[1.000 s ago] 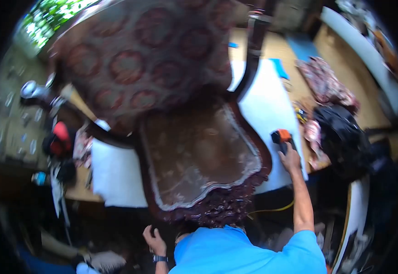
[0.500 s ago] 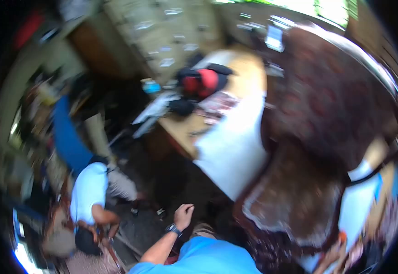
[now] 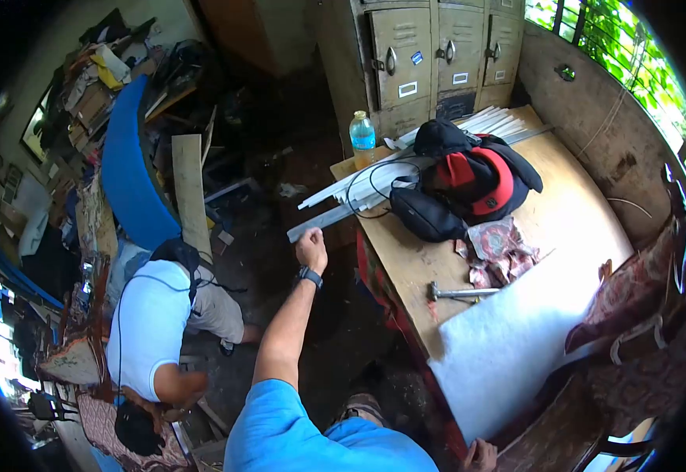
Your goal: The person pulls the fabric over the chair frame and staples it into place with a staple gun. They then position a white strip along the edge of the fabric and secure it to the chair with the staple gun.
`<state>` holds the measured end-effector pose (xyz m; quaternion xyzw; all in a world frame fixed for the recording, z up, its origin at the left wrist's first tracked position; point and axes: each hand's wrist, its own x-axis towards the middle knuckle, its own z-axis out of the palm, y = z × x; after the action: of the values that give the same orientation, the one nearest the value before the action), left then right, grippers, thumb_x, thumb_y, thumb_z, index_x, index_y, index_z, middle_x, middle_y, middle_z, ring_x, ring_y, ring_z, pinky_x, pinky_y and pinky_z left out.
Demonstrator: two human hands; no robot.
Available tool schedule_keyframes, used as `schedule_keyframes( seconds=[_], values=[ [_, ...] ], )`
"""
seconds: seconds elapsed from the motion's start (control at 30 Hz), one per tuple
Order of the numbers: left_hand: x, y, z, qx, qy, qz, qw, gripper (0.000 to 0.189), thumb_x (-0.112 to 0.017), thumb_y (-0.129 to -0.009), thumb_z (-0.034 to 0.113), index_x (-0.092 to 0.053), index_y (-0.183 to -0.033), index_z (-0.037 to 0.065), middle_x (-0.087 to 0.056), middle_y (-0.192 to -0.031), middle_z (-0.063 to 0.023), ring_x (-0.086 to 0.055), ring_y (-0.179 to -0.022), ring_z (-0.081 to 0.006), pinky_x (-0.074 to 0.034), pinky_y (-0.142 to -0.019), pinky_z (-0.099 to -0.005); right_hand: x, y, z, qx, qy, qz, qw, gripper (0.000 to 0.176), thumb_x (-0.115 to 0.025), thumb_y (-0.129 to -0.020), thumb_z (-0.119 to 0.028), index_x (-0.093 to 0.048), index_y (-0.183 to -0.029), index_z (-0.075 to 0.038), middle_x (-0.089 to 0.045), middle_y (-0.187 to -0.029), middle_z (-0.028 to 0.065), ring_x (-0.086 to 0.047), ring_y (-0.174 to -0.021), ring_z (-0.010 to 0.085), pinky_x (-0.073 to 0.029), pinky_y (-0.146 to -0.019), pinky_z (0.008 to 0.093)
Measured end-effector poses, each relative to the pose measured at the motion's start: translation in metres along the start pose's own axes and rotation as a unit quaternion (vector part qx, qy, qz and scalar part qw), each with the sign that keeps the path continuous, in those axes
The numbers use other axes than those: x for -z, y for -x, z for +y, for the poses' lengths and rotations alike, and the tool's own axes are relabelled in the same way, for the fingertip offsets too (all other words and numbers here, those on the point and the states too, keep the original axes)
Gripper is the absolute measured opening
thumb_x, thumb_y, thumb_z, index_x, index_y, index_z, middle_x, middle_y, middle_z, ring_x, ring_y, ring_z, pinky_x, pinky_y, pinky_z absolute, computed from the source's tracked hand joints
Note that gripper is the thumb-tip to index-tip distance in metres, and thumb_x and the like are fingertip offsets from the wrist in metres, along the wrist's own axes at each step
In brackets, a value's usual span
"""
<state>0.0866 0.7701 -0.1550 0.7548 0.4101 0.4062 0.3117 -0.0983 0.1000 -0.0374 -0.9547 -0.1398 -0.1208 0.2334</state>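
My left hand (image 3: pixel 311 250), with a watch on the wrist, is held out in front of me, its fingers curled and nothing visible in them. Just beyond it are the ends of long white strips (image 3: pixel 374 185) that overhang the worktable (image 3: pixel 394 259). My right hand (image 3: pixel 480 456) shows only in part at the bottom edge, fingers bent against the edge of a dark wooden chair (image 3: pixel 551 429) with patterned red-brown upholstery. The chair is tilted beside the table. White padding sheet (image 3: pixel 508 346) lies on the tabletop near it.
A hammer (image 3: pixel 465 293), fabric scraps (image 3: pixel 500 244), a black-and-red backpack (image 3: pixel 480 181) and a bottle (image 3: pixel 362 140) are on the table. Lockers (image 3: pixel 406 59) stand behind. At left, another person (image 3: pixel 150 315) bends over upholstered furniture, near a blue curved panel (image 3: pixel 132 165).
My view has swung, so the chair now sits lower right and the table is nearer the middle. My left hand has reached forward, up to the strips' ends. The other person stays bent over.
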Motion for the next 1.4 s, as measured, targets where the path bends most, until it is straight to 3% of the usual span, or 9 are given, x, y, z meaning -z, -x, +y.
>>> schedule_keyframes(
  seconds=[0.23, 0.4, 0.73, 0.8, 1.0, 1.2, 1.3, 1.33, 1.4],
  values=[
    [-0.015, -0.112, -0.028, -0.022, -0.127, -0.005, 0.992, 0.038, -0.076, -0.091, 0.026, -0.069, -0.125, 0.01, -0.062, -0.128, -0.0187, -0.061, -0.118, -0.0392, -0.052, -0.098, -0.048, -0.014, -0.024, -0.049, -0.055, -0.012, -0.089, 0.994, 0.011, -0.069, -0.099, -0.013, -0.074, -0.104, -0.004, -0.071, -0.091, 0.0225, -0.068, -0.082, 0.0414, -0.056, -0.074, 0.0467],
    [-0.02, -0.131, -0.045, -0.005, -0.084, -0.061, 0.995, 0.017, -0.077, -0.089, 0.02, -0.077, -0.101, 0.008, -0.077, -0.099, -0.0153, -0.073, -0.094, -0.0349, -0.058, -0.083, -0.0455, -0.05, -0.04, -0.055, -0.096, 0.032, -0.173, 0.98, 0.031, -0.074, -0.096, -0.024, -0.072, -0.123, -0.008, -0.071, -0.104, 0.0281, -0.07, -0.093, 0.0428, -0.056, -0.08, 0.0478],
    [0.104, -0.129, 0.017, -0.086, -0.052, -0.123, 0.987, 0.006, -0.069, -0.093, 0.008, -0.069, -0.096, 0.003, -0.071, -0.089, -0.0125, -0.069, -0.083, -0.0298, -0.054, -0.077, -0.0383, -0.094, -0.113, -0.088, 0.049, -0.116, -0.128, 0.984, 0.011, -0.076, -0.083, -0.005, -0.072, -0.092, -0.007, -0.069, -0.08, 0.0152, -0.068, -0.074, 0.0366, -0.055, -0.068, 0.0454],
    [0.165, -0.107, 0.041, -0.048, 0.126, -0.204, 0.97, 0.003, -0.065, -0.097, 0.004, -0.065, -0.098, 0.002, -0.064, -0.084, -0.0044, -0.062, -0.076, -0.0129, -0.053, -0.071, -0.0303, -0.111, -0.123, -0.089, 0.096, -0.13, -0.142, 0.977, 0.013, -0.076, -0.084, -0.007, -0.072, -0.096, -0.007, -0.069, -0.08, 0.0151, -0.068, -0.074, 0.0365, -0.055, -0.068, 0.0452],
    [0.273, 0.033, 0.177, -0.035, 0.202, -0.223, 0.953, 0.011, -0.065, -0.094, 0.002, -0.06, -0.104, 0.002, -0.059, -0.093, -0.0062, -0.066, -0.077, -0.0156, -0.054, -0.061, -0.0296, -0.093, -0.216, -0.216, 0.231, -0.185, -0.13, 0.946, 0.061, -0.077, -0.089, -0.017, -0.053, -0.144, -0.005, -0.067, -0.086, 0.0127, -0.064, -0.078, 0.032, -0.053, -0.069, 0.0434],
    [0.263, 0.148, 0.263, -0.305, 0.181, -0.297, 0.887, 0.016, -0.075, -0.085, 0.003, -0.066, -0.098, 0.003, -0.063, -0.092, -0.0104, -0.065, -0.073, -0.0195, -0.05, -0.063, -0.0322, -0.075, -0.243, -0.28, 0.422, -0.253, 0.014, 0.871, 0.052, -0.076, -0.086, -0.015, -0.06, -0.133, 0.0, -0.059, -0.084, 0.0073, -0.059, -0.075, 0.0243, -0.05, -0.069, 0.0374],
    [0.271, 0.136, 0.251, -0.431, 0.235, -0.45, 0.746, 0.024, -0.069, -0.095, 0.022, -0.068, -0.106, 0.001, -0.067, -0.096, -0.0144, -0.065, -0.081, -0.0272, -0.053, -0.071, -0.0392, -0.041, -0.205, -0.262, 0.374, -0.322, 0.056, 0.868, 0.042, -0.074, -0.085, -0.011, -0.063, -0.123, 0.002, -0.059, -0.088, 0.0103, -0.059, -0.076, 0.0278, -0.049, -0.067, 0.0406],
    [0.25, 0.125, 0.251, -0.539, 0.299, -0.444, 0.65, 0.024, -0.068, -0.096, 0.024, -0.071, -0.095, 0.001, -0.066, -0.085, -0.0103, -0.062, -0.068, -0.0248, -0.051, -0.062, -0.0379, -0.024, -0.195, -0.254, 0.366, -0.35, 0.08, 0.858, 0.039, -0.073, -0.085, -0.01, -0.063, -0.121, 0.002, -0.059, -0.089, 0.0112, -0.059, -0.076, 0.0289, -0.049, -0.066, 0.0416],
    [0.241, 0.18, 0.311, -0.511, 0.4, -0.166, 0.743, 0.042, -0.064, -0.098, 0.039, -0.07, -0.103, -0.002, -0.067, -0.096, -0.0196, -0.066, -0.081, -0.0327, -0.054, -0.074, -0.0457, 0.021, -0.159, -0.225, 0.319, -0.355, 0.069, 0.876, 0.037, -0.072, -0.092, -0.011, -0.064, -0.124, 0.005, -0.062, -0.096, 0.0137, -0.064, -0.085, 0.0305, -0.052, -0.071, 0.04]
  ],
)
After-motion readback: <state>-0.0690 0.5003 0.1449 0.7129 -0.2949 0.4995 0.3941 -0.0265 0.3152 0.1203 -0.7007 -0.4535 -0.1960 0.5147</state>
